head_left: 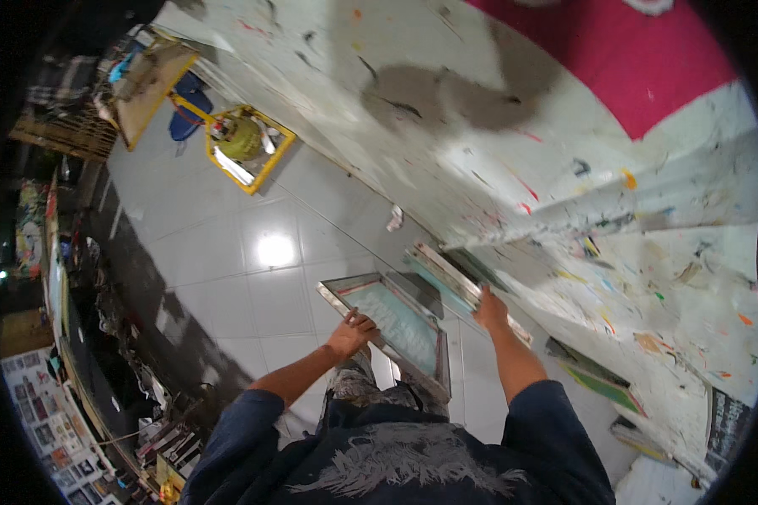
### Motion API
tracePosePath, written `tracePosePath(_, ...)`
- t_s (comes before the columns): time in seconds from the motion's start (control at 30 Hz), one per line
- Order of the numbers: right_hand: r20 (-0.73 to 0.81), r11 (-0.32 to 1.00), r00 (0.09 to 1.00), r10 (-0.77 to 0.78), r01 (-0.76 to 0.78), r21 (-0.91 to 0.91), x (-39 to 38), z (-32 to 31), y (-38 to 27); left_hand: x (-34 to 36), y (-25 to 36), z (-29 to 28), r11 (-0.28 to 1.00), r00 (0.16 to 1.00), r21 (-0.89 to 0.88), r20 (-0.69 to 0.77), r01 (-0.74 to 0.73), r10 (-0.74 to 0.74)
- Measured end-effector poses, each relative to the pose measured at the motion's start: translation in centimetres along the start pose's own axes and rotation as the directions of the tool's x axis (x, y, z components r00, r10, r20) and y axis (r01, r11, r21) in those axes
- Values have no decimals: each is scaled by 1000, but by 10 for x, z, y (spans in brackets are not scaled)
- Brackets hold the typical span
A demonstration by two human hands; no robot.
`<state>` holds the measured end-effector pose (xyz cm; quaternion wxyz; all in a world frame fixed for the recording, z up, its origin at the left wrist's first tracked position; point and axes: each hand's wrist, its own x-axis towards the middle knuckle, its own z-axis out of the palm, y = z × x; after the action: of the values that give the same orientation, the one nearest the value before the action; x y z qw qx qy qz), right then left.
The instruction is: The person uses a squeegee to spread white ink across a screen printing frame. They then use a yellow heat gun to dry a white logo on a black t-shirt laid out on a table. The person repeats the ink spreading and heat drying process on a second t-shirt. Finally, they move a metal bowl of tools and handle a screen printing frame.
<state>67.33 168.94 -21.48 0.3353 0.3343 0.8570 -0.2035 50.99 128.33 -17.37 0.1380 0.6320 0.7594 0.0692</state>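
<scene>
My left hand (351, 334) is closed on the near edge of a screen printing frame (396, 318), which has a metal rim and a pale blue-green mesh. The frame is held tilted in front of my legs, above the tiled floor. My right hand (490, 310) grips the upper edge of another screen frame (455, 282) in a small stack that leans by the wall. The fingertips of this hand are partly hidden behind the edge. How many frames stand in the stack I cannot tell.
A paint-spattered white wall (514, 194) runs along the right, with a pink cloth (632, 59) on it. More frames (602, 387) lean at its foot. On the floor, a yellow metal stand (269, 172) surrounds a green gas cylinder (242, 139). Cluttered shelving (156, 438) lines the left.
</scene>
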Motion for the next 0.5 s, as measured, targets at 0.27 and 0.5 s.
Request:
tracePosePath(0.27,-172,991,985,27,-4,133,-60,68,9,-25,-179,-150,983,976,-19,121,183,-179)
tracePosePath(0.5,-280,971,938,205,-160,178,-186,111,-5,41,-336,-128,984,981,72,99,160,-167)
